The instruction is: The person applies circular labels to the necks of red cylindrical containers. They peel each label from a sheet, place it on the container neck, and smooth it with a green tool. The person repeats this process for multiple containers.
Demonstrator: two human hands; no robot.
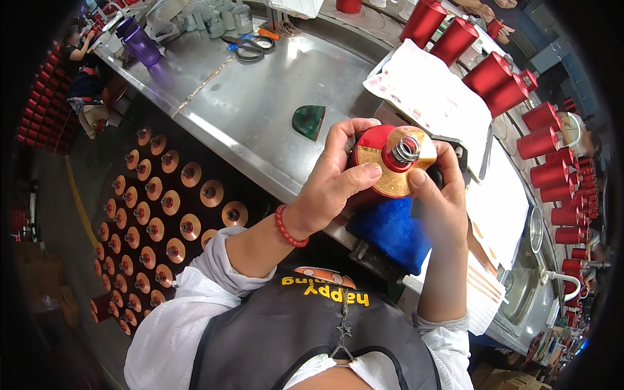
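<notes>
Head view: I find the red bottle (371, 138) held between my two hands, above a blue cloth (392, 235), its clear threaded neck (406, 151) turned up toward me. A gold sheet (392, 184) lies around its shoulder, with a portion standing raised on the right side of the neck. My left hand (329, 185) is curled around the left side of the bottle, thumb pressed onto the gold. My right hand (443, 198) closes on the bottle's right side, thumb at the sheet's edge and forefinger beside the raised portion; whether these two actually pinch it, I cannot tell. Left of the bottle, on the steel bench (260, 97), lies a dark green rounded piece (309, 121); farther off, up and left, are scissors (250, 48) and a purple drinking bottle (138, 41). Beyond the bottle, a white sheet (432, 84) is noted. Well to its left stand rows of bottles with gold-toned shoulders (171, 202).
</notes>
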